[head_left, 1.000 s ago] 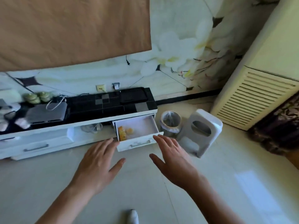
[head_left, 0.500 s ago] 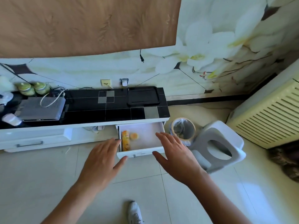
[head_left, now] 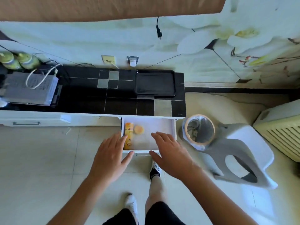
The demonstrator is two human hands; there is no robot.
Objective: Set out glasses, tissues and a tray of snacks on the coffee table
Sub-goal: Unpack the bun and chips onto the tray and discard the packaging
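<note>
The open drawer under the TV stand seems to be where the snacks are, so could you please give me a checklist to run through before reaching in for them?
1. Drawer pulled out far enough to reach in: ok.
2. Snacks in view: ok, an orange packet lies along the drawer's left side with a round yellow snack beside it.
3. Left hand free: ok, fingers straight, holding nothing, by the drawer's front left corner.
4. Right hand free: ok, open, over the drawer's front right part.
5. Black tray ready to load: ok, it sits on the stand top with nothing on it.
6. More snacks further back in the drawer: cannot tell, the stand top hides that part.
</note>
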